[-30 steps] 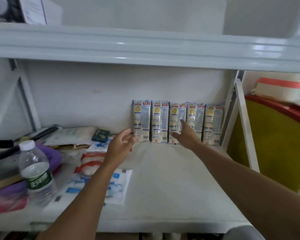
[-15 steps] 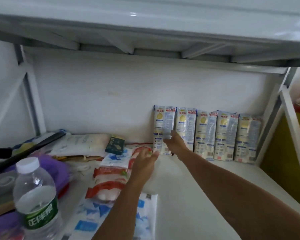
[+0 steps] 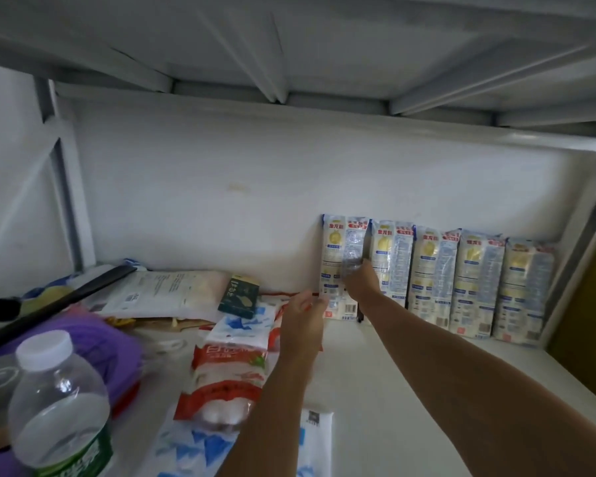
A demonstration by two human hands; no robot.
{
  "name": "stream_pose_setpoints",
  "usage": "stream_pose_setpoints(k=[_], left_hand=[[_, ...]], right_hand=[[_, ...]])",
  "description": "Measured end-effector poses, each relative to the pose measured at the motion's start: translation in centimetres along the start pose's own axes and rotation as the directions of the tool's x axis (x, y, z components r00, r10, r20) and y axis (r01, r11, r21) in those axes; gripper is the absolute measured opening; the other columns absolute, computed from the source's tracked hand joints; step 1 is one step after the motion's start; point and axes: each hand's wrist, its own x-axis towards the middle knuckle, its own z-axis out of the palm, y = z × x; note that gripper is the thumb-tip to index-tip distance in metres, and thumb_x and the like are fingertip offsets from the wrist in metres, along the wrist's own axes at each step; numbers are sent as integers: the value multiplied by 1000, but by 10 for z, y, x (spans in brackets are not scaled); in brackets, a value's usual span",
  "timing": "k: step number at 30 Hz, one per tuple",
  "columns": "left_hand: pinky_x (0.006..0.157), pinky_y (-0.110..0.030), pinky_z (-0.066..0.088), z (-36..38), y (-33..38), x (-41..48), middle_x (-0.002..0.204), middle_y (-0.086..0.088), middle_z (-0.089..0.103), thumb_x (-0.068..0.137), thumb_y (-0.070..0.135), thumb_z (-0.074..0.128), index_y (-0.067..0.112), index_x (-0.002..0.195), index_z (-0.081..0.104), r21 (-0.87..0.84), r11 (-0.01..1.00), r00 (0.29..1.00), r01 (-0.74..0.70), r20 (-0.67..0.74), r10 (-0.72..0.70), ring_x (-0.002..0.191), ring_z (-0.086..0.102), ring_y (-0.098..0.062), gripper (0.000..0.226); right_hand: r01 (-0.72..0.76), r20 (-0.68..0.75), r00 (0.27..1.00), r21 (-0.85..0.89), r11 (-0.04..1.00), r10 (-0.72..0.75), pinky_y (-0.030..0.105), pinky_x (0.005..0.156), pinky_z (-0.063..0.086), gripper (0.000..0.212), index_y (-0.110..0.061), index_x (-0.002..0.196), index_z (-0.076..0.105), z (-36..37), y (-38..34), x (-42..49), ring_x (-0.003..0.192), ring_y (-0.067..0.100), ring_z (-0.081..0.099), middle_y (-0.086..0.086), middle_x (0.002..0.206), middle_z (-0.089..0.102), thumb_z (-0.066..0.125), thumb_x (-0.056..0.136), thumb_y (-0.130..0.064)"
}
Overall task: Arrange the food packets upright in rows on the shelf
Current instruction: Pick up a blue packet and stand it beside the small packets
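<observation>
Several tall white and yellow food packets (image 3: 434,277) stand upright in a row against the back wall of the white shelf (image 3: 410,380). My right hand (image 3: 360,282) rests with straight fingers on the front of the leftmost packet (image 3: 334,242). My left hand (image 3: 303,321) is held open beside that packet's lower left edge; whether it touches is unclear. A red and white packet (image 3: 227,376) and a blue and white packet (image 3: 245,321) lie flat to the left.
A water bottle (image 3: 57,404) stands at the front left. Behind it lie a purple bag (image 3: 93,339), a black comb (image 3: 49,304), a flat white bag (image 3: 162,292) and a small green box (image 3: 240,297). The upper shelf (image 3: 289,46) hangs low overhead.
The camera has moved closer and lower under the upper shelf. My right hand shifted left from the middle packets to the leftmost packet. My left hand moved in toward that packet's left edge.
</observation>
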Motion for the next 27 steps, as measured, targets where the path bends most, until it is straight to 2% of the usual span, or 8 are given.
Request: stream_pose_setpoints(k=[2,5,7,12,15,19,23,27], left_hand=[[82,-34,54,-5,1,3,93,6,66,101,23,58,24,105,65,4,1000,1000,30,-9,-30,83,63,-14,8],[89,-40,57,-11,1,5,94,4,64,100,22,60,27,102,66,14,998,998,61,-12,-60,86,63,-15,8],[82,-35,58,-14,3,4,100,2,68,99,22,63,26,109,65,-1,998,998,65,-2,-65,85,66,-13,11],[84,-39,59,-11,14,-8,112,0,71,98,25,63,21,126,63,62,998,1000,18,20,-19,96,69,-16,28],[74,-30,50,-5,17,-23,118,1,71,97,24,65,24,126,62,115,993,997,-20,74,11,101,68,-16,29],[91,-33,52,4,29,-49,127,6,69,97,21,65,20,131,63,143,987,984,-79,169,54,105,64,-6,34],[105,-45,51,18,41,-83,138,5,65,96,30,65,27,137,59,238,960,964,-148,251,87,116,65,-13,42],[79,-24,50,31,31,-114,135,10,55,96,46,63,35,142,46,399,895,951,-200,298,80,105,60,-4,50]], right_hand=[[38,-62,997,-99,994,-44,40,95,50,39,-1,139,48,4,3,0,120,37,61,20,132,61,49,101,-10],[21,-52,998,-69,997,-24,36,85,49,31,2,130,58,0,4,-9,115,35,64,19,122,66,55,100,-8],[46,-34,998,-35,998,-47,32,78,48,28,-2,124,63,-7,4,-18,105,30,65,14,115,68,64,96,-7],[76,-3,997,-44,996,-76,21,54,40,16,-7,107,64,-33,6,-44,87,22,64,3,94,65,71,93,-11],[103,35,994,-27,994,-102,23,54,39,14,-9,98,62,-53,11,-69,73,14,57,-1,85,62,73,92,-13],[163,103,982,-12,987,-161,23,57,39,19,-11,88,58,-84,18,-110,72,17,55,-5,76,58,77,89,-14],[240,174,958,-36,970,-230,25,56,38,35,-23,73,47,-111,20,-151,63,12,48,-8,69,52,80,86,-20],[319,225,921,26,947,-317,28,73,60,30,-36,91,59,-126,38,-182,81,6,67,-9,87,68,70,89,-8]])
